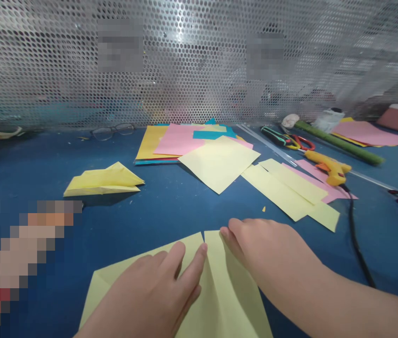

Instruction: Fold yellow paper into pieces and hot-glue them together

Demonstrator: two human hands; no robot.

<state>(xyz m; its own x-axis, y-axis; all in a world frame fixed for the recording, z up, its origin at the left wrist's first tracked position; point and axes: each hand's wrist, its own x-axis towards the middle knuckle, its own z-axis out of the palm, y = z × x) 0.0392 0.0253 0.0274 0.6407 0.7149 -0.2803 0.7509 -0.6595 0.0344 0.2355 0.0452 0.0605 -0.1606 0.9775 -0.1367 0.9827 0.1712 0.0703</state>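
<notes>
A pale yellow sheet of paper (215, 281) lies in front of me, with two flaps folded in so their edges meet at a narrow slit near the top middle. My left hand (153, 286) rests on the left flap, fingers apart, its thumb tip at the slit. At the top right edge, my right hand (269, 244) has its fingertips closed on the paper. Beyond my left hand sits a folded yellow paper piece (103, 182), pointed at one end.
Coloured sheets (164, 141) and yellow pieces (287, 192) lie ahead. A yellow glue gun (329, 166) with a black cord, scissors (299, 142), and a green stem (340, 143) are at right. Glasses (112, 132) sit by a perforated metal screen (185, 61). Pixelation covers something at left.
</notes>
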